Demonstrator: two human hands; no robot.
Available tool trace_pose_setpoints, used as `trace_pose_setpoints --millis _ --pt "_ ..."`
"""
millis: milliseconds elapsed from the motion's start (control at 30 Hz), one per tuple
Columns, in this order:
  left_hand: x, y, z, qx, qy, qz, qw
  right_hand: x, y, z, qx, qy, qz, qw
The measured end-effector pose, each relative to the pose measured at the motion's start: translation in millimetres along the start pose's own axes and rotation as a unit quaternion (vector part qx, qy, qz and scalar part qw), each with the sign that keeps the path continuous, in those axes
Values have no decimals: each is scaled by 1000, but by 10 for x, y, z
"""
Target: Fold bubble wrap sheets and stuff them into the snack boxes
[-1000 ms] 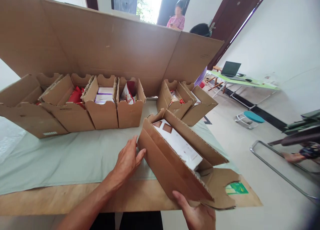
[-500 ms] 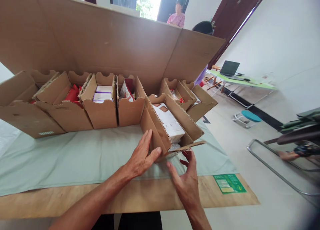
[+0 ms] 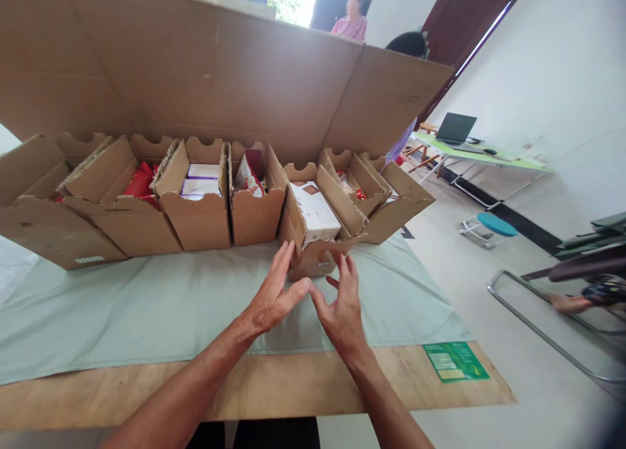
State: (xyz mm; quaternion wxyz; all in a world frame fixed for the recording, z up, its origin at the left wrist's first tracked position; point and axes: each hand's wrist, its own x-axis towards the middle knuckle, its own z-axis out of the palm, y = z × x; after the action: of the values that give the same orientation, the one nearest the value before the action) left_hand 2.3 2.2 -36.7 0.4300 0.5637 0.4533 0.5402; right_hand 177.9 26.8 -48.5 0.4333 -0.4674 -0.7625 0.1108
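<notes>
Toward the back edge of the table (image 3: 195,391), the box (image 3: 314,260) stands, long axis pointing away, just ahead of the left hand (image 3: 272,302), spread by its near left corner, and the right hand (image 3: 344,313), loosely curled by its front; neither grips it.

No wording can be read. The green card (image 3: 456,362) at the lower right bears print too small to make out; faint marks on the cardboard panel (image 3: 274,87) at the upper right are illegible.

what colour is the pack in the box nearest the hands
Mostly white; the pack shows best in the head view.
</notes>
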Motion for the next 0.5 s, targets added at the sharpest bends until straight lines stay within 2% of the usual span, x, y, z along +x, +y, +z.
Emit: trace_pose_setpoints --millis 100,167,300,367,500 --pt "-11 -54 -10 -18 4 -34 999 82 -37 43 -42 6 -47 998" --pt "-29 -80 -1 -24 17 -52 998 55 -99 61 -68 -11 -84 994" --pt "-29 -124 20 -53 78 -73 993 114 -218 180 -109 -127 -122 978" --pt "-13 -148 21 -63 100 -74 990 285 -232 279 -138 -164 -119 969" --pt "4 -183 13 -75 122 -89 986 734 -150 450 -177 -174 -98 964"
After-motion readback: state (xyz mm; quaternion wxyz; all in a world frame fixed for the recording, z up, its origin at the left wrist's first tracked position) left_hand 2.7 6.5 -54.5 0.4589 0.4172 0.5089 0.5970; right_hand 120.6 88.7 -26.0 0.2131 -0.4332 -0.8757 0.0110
